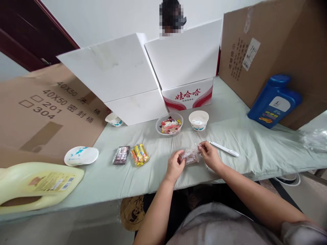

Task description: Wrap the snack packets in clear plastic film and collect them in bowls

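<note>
A small clear wrapped snack (pixel 190 156) lies on the pale green table cover (pixel 242 129), pinched at both ends by my hands. My left hand (pixel 175 166) grips its left end with curled fingers. My right hand (pixel 209 155) pinches its right end. A white plastic knife (pixel 224 149) lies just right of my right hand. Beyond the hands stand a clear bowl of wrapped sweets (pixel 169 125) and a white paper bowl (pixel 198 120).
Yellow-wrapped sweets (pixel 139 154) and a dark packet (pixel 121 155) lie to the left, then a white lid (pixel 81 155) and a small paper cup (pixel 113 119). A yellow jug (pixel 38 185) lies at the near left, a blue bottle (pixel 274 101) at the right. Open white boxes (pixel 153 75) and cardboard (pixel 268 44) stand behind.
</note>
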Tool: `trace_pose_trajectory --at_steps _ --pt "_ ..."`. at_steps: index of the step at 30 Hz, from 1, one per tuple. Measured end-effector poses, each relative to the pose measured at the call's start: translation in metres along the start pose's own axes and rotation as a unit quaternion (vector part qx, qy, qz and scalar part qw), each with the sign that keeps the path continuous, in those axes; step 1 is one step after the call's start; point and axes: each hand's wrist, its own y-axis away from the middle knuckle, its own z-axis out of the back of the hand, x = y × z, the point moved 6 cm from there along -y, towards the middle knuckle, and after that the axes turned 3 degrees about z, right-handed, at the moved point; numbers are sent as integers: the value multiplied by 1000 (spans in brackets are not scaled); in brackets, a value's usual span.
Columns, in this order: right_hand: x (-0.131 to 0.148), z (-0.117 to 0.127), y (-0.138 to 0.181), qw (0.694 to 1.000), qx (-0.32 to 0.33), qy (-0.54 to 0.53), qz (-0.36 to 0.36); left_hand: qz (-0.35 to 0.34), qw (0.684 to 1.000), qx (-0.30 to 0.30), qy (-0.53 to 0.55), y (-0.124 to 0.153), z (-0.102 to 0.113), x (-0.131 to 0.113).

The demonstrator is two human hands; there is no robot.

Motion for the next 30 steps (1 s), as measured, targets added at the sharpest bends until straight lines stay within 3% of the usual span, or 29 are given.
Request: trace_pose_trajectory --at_steps 2,4,7,10,12,14,16,18,20,22,24,26,30 --pt "-7 13 5 1000 -16 -6 -26 1 1000 -10 13 0 3 0" --pt "-14 25 11 998 -30 9 -46 46 995 -65 57 0 11 8" --pt "-29 40 17 996 -48 32 -72 147 966 -142 159 2 18 29" --pt "-39 53 18 992 -70 70 -83 164 945 -210 191 6 27 39" --pt "-31 64 17 986 -108 123 -32 134 935 -289 155 11 40 35" --pt "-8 71 17 970 -144 183 69 88 932 -335 107 14 51 22" --pt "16 65 18 952 -125 220 172 7 959 -279 41 7 49 -1" --pt "31 47 14 943 -43 239 228 -94 983 -148 -51 -5 32 -27" --pt "32 26 8 935 40 276 219 -143 979 -26 -140 -17 11 -40" --pt "22 13 -1 925 80 331 166 -135 967 38 -214 -27 -3 -39" --pt "12 7 -6 916 102 366 127 -118 955 62 -263 -33 -7 -34" --pt "6 7 -7 911 123 373 125 -116 955 46 -270 -32 0 -32" --pt "18 19 2 909 99 351 199 -104 976 -27 -190 -18 24 -35"
